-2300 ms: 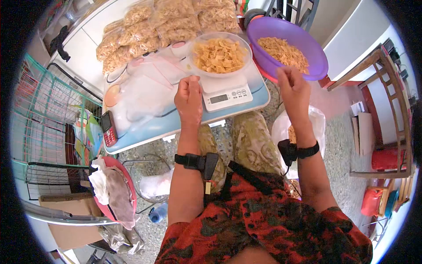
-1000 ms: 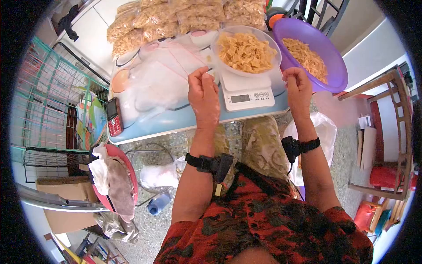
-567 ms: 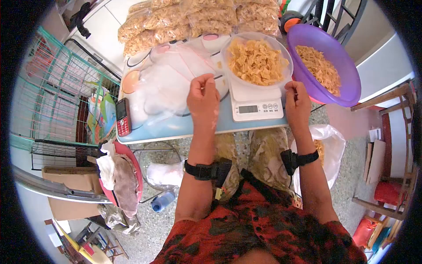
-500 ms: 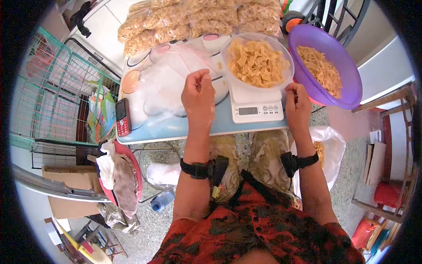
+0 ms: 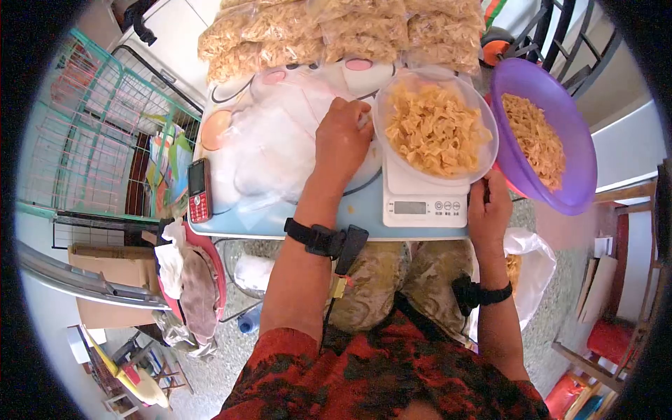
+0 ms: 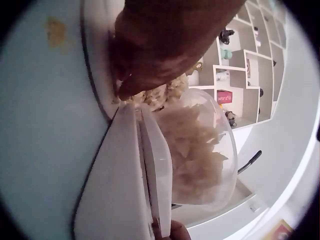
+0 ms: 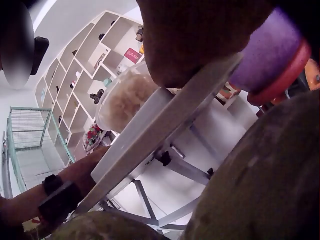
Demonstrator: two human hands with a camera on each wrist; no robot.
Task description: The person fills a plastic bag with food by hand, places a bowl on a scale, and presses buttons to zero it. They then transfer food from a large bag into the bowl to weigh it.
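A clear plastic bowl (image 5: 483, 143) of flat yellow chips (image 5: 434, 129) stands on a white kitchen scale (image 5: 425, 213). My left hand (image 5: 343, 136) is lowered to the table left of the bowl, fingers bent. In the left wrist view its fingertips (image 6: 122, 92) meet close over the tabletop beside the scale; I cannot tell whether a small crumb is between them. My right hand (image 5: 492, 210) rests loosely curled by the scale's right edge, under the bowl's rim. In the right wrist view the right hand (image 7: 195, 40) hides part of the scale.
Clear plastic bags (image 5: 273, 143) lie flat on the table, left of my left hand. Filled chip bags (image 5: 336, 31) are stacked behind. A purple basin (image 5: 584, 164) of chips stands at right. A red phone (image 5: 199, 192) lies at the left corner. Small crumbs (image 5: 351, 208) dot the table.
My left hand has reached forward and down to the table beside the bowl. My right hand has settled lower along the scale's right side. The head view has shifted.
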